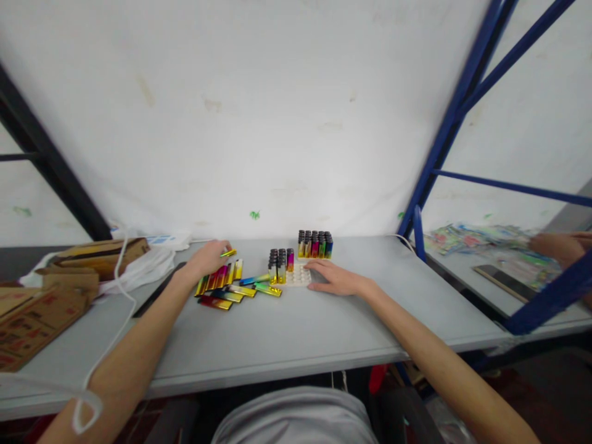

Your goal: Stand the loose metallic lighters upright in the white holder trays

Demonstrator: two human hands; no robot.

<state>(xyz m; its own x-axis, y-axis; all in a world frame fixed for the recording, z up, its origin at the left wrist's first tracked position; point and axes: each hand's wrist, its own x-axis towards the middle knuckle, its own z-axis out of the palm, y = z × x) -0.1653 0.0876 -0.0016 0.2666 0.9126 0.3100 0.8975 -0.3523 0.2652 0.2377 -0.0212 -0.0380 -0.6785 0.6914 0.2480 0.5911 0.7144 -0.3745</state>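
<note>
My left hand (211, 258) is closed on a shiny yellow lighter (228, 253) above a loose pile. In that pile, gold, red, blue and green lighters (222, 277) lie on their sides. A white tray with holes (298, 277) sits to the right, its left part filled by several upright black-topped lighters (278, 269). My right hand (337, 279) rests at the tray's right end, fingers stretched and thumb apart, touching it. Behind it stands a full block of upright lighters (315, 245).
Cardboard boxes (60, 302), a white plastic bag (143, 266) and a white cable (126, 290) lie at the left. A blue metal frame (444, 135) rises at the right. Beyond it are a phone (502, 280), colourful packets (462, 238) and another person's hand (562, 246).
</note>
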